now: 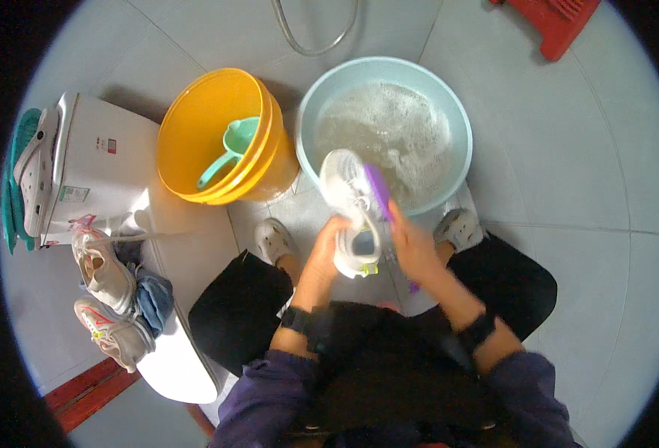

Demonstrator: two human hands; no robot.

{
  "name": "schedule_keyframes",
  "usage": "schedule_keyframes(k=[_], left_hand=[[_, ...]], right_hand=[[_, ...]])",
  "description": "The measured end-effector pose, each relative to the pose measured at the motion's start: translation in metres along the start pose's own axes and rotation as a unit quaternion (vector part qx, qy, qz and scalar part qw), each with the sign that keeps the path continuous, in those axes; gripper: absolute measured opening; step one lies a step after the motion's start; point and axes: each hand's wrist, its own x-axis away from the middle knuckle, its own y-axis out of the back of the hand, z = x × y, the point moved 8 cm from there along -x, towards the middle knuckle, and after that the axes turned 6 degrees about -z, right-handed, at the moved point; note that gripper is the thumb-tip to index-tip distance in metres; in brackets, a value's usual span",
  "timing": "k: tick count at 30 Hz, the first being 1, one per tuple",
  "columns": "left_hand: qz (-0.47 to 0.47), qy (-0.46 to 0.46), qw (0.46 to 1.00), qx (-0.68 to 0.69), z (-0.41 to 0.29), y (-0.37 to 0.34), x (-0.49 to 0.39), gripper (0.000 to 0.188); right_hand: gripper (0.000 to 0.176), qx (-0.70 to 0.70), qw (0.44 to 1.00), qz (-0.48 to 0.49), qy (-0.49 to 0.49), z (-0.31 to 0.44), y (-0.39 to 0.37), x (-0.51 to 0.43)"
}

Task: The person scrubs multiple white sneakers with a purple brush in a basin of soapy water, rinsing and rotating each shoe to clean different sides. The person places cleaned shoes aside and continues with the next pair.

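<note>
A white lace-up sneaker point(347, 193) is held over the near rim of a pale blue basin point(466, 131), its toe pointing away from me. My left hand point(325, 246) grips the shoe at its left side near the heel. In my right hand point(413, 243) is a purple brush point(379, 190), laid against the right side of the shoe; its bristles are hidden. The right hand looks blurred. Cloudy, sudsy water point(385, 129) stands in the basin.
Left of the basin stands a yellow bucket point(195, 112) with a green dipper point(226, 154) inside. More sneakers point(111, 330) and blue cloth point(155, 294) rest on a white surface point(178, 364) at left. A hose point(312, 51) hangs beyond; a red plastic stool point(559, 28) is far right.
</note>
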Motion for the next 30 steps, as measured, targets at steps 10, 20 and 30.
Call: schedule_keyframes(k=[10, 20, 30], left_hand=[[0.020, -0.023, 0.999, -0.017, -0.003, 0.001, -0.006, 0.042], [-0.033, -0.199, 0.979, 0.015, -0.054, 0.001, -0.026, 0.041], [-0.075, -0.143, 0.985, 0.058, -0.012, 0.001, -0.040, 0.046]], right_hand=[[0.041, -0.032, 0.992, 0.070, -0.102, -0.015, -0.017, 0.002], [0.039, -0.103, 0.991, 0.031, -0.081, -0.004, 0.054, 0.014], [0.040, 0.030, 0.992, 0.112, -0.041, 0.005, -0.011, 0.013]])
